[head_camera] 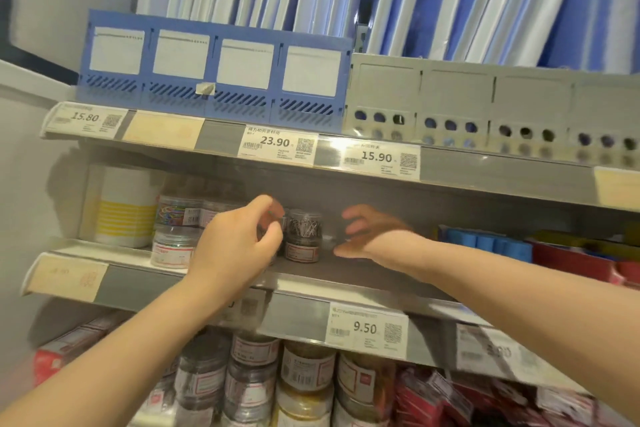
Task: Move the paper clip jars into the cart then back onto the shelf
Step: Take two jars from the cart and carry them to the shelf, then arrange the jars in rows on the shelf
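On the middle shelf (346, 274), two clear paper clip jars (304, 236) of silver clips stand stacked. My left hand (239, 243) is right beside them on the left, fingers and thumb curled round another jar (265, 230) that is mostly hidden by the hand. To the stack's right, my right hand (367, 232) is blurred, fingers spread, holding nothing. More jars (176, 229), one with coloured clips, stand stacked at the left. No cart is in view.
A white and yellow container (121, 204) stands at the shelf's far left; blue rolls (498, 246) and red boxes (571, 256) at the right. Several jars (301, 367) fill the lower shelf. The upper shelf's edge (277, 146) overhangs the jars closely.
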### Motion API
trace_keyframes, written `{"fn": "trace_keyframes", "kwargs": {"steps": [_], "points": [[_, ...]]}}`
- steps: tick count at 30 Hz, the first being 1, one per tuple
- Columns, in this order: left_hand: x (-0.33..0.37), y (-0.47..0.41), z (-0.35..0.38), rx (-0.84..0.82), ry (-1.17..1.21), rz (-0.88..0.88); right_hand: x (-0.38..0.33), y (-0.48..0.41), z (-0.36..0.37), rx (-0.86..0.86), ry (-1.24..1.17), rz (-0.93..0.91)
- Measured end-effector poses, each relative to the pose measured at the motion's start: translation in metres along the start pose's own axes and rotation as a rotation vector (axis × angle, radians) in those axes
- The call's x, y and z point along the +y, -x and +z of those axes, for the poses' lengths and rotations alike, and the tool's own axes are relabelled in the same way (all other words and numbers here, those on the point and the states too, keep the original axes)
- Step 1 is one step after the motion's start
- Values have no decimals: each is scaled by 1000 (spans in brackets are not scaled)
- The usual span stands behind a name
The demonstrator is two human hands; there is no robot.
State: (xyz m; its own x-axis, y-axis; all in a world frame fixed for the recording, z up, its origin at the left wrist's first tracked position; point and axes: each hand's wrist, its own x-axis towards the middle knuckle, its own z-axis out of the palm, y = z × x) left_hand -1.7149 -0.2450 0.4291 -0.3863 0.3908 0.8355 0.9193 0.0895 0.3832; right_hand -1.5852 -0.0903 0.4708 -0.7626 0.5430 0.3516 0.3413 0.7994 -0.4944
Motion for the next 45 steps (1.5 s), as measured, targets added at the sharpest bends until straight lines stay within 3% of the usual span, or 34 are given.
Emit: {"fn": "trace_keyframes", "kwargs": {"steps": [9,14,20,31,37,45], "points": [[80,61,-25,-48,26,55,-12,133,-39,47,-170,-138],[132,110,-50,-177,103,171,-30,237,-44,73,-195,-134],[176,195,-93,-350,250,260,-43,362,-25,279,-262,34],[286,379,-128,-680,604,133,-44,621,-16,483,-254,339],[417,465,-136,-787,671,336,-34,789,-51,620,-139,552],[611,601,-138,-932,906,387,-35,1003,-113,759,49,847]]}}
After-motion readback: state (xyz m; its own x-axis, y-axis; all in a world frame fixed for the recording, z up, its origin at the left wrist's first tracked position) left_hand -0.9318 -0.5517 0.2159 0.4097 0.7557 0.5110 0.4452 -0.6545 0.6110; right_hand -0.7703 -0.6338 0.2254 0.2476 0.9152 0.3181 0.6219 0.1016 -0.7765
